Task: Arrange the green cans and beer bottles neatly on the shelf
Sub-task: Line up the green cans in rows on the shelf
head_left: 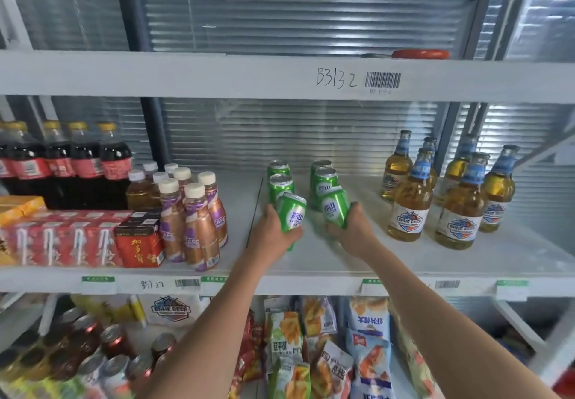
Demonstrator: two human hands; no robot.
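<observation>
On the middle white shelf (311,261) stand two short rows of green cans. My left hand (273,230) grips a tilted green can (291,212) at the front of the left row, behind which stand two more green cans (280,182). My right hand (354,230) holds another tilted green can (334,207) in front of the right row's cans (323,177). Several beer bottles (410,199) with blue neck labels and amber liquid stand upright in a loose cluster at the shelf's right.
Left on the same shelf stand purple-and-copper coffee bottles (193,221), dark cola bottles (71,168) and red drink cartons (62,240). The shelf below holds snack bags (326,352) and cans (109,352). An upper shelf beam (217,76) runs overhead.
</observation>
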